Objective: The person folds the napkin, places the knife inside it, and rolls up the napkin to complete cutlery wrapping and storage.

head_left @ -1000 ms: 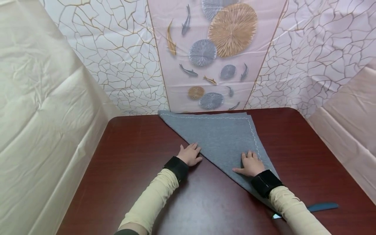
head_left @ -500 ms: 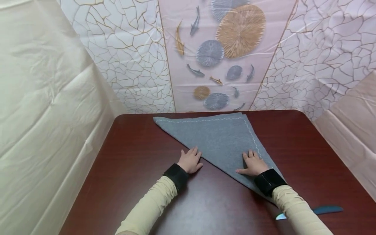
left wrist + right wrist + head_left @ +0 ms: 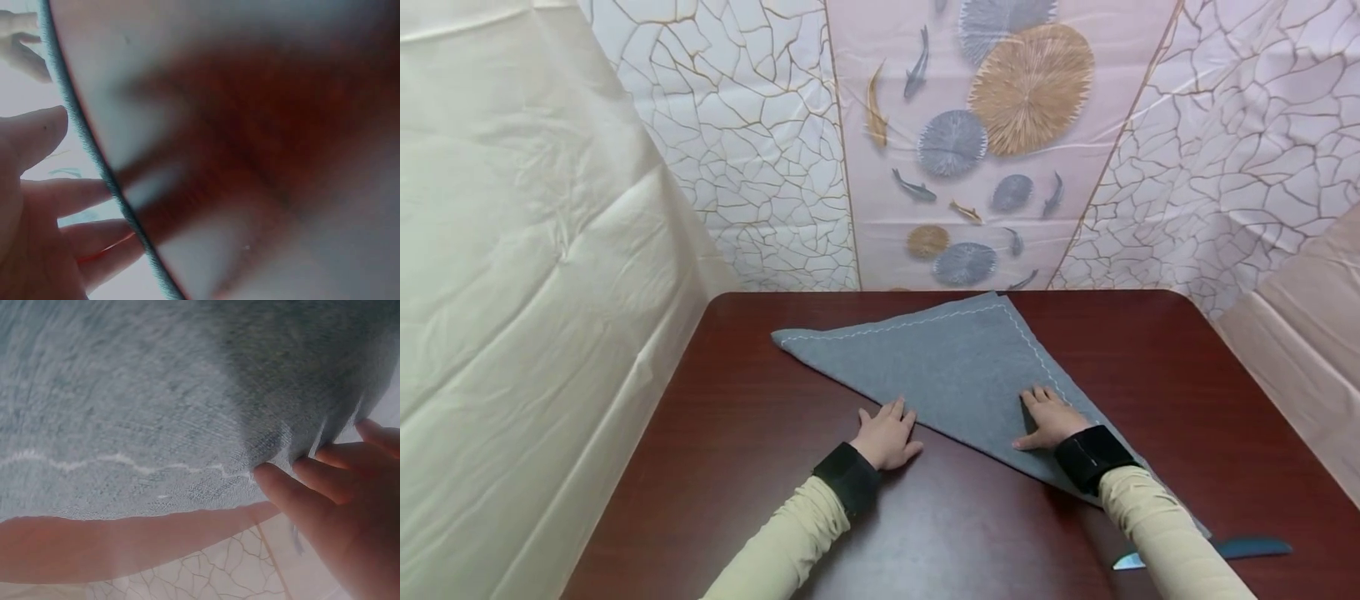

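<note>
A grey cloth point(image 3: 925, 358), folded into a triangle with pale wavy stitching along two edges, lies on the dark red table. My left hand point(image 3: 886, 437) rests with spread fingers at the folded near edge; in the left wrist view its fingertips meet the cloth's rim point(image 3: 84, 137). Farther right, my right hand point(image 3: 1051, 419) presses flat on the cloth near the stitched right edge. The right wrist view shows its fingers point(image 3: 325, 478) pushing small creases into the fabric point(image 3: 125, 412). Part of the cloth's right corner is hidden under the right forearm.
A knife with a dark blue handle point(image 3: 1255, 547) lies at the table's right front, partly behind the right forearm, its blade point(image 3: 1127, 562) showing on the other side. The reddish-brown table point(image 3: 700, 467) ends at a patterned backdrop point(image 3: 760, 167), with pale sheets at both sides.
The cloth has turned counterclockwise under my hands: its left tip has come nearer and its right corner now reaches out past the right forearm. The head view has shifted slightly left.
</note>
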Action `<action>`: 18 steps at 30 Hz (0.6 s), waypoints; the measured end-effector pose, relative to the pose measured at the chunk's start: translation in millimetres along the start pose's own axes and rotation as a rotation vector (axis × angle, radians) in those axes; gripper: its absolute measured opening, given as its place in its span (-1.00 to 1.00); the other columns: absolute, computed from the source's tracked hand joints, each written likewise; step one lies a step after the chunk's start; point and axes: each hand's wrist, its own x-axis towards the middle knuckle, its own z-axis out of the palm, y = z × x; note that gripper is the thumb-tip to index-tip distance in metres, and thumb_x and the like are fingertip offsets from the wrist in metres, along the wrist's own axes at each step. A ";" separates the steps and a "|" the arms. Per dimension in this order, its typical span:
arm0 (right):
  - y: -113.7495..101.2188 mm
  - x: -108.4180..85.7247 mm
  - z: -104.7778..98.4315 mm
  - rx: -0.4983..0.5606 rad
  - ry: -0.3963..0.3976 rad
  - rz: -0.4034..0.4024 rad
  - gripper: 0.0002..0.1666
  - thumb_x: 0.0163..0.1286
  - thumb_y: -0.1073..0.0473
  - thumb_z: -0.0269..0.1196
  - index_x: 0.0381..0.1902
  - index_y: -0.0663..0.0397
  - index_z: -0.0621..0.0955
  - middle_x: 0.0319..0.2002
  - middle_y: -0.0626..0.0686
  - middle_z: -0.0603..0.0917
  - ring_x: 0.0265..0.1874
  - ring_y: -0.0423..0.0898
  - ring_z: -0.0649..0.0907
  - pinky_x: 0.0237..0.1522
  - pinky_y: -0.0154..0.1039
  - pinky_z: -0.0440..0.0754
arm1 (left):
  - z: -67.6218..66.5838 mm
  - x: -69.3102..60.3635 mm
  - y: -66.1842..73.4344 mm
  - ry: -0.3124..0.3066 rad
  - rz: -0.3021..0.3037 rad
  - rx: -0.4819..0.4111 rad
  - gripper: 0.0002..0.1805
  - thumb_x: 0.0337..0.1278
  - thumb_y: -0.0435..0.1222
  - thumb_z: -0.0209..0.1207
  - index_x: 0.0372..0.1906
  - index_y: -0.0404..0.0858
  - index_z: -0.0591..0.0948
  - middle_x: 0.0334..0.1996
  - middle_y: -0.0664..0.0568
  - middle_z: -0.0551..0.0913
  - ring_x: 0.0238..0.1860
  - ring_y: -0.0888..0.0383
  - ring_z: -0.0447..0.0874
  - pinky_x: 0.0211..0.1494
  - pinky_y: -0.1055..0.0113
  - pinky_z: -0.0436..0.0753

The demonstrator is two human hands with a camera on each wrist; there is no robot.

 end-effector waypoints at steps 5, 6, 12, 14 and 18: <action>-4.7 3.8 -6.6 0.004 -0.051 -0.002 0.15 -0.11 -0.10 0.45 0.23 0.52 0.19 0.23 0.54 0.10 0.22 0.44 0.07 0.12 0.26 0.13 | 1.1 -15.5 2.9 0.010 -0.007 -0.004 -0.39 0.23 0.08 -0.06 0.30 -0.13 0.32 0.33 -0.10 0.18 0.30 0.01 0.17 0.15 -0.15 0.24; -5.8 4.5 -7.8 -0.002 -0.061 0.000 0.16 -0.12 -0.10 0.45 0.23 0.51 0.19 0.24 0.54 0.10 0.22 0.43 0.07 0.12 0.26 0.13 | 1.5 -18.5 3.5 0.011 -0.006 -0.004 -0.39 0.23 0.08 -0.06 0.30 -0.13 0.32 0.33 -0.11 0.18 0.30 0.01 0.17 0.15 -0.14 0.25; -13.8 10.3 -12.8 -0.033 -0.109 -0.008 0.16 -0.15 -0.01 0.48 0.25 0.49 0.18 0.25 0.51 0.10 0.25 0.39 0.07 0.14 0.26 0.11 | 5.0 -36.2 6.6 0.045 0.007 -0.002 -0.41 0.22 0.08 -0.05 0.27 -0.15 0.36 0.29 -0.13 0.25 0.27 -0.01 0.22 0.13 -0.10 0.30; -16.6 11.9 -13.7 -0.039 -0.107 -0.024 0.13 -0.16 0.04 0.50 0.24 0.49 0.19 0.25 0.50 0.11 0.25 0.39 0.07 0.13 0.27 0.12 | 6.0 -42.4 7.9 0.059 0.012 -0.002 -0.41 0.22 0.07 -0.04 0.25 -0.16 0.38 0.27 -0.15 0.28 0.26 -0.02 0.24 0.12 -0.08 0.32; -22.0 12.2 -11.5 -0.051 -0.070 -0.055 0.04 -0.18 0.16 0.50 0.22 0.45 0.27 0.23 0.48 0.17 0.24 0.37 0.11 0.10 0.28 0.17 | 4.4 -54.2 10.4 0.079 0.030 -0.008 -0.44 0.20 0.07 -0.02 0.17 -0.19 0.46 0.20 -0.19 0.37 0.21 -0.04 0.30 0.08 -0.02 0.38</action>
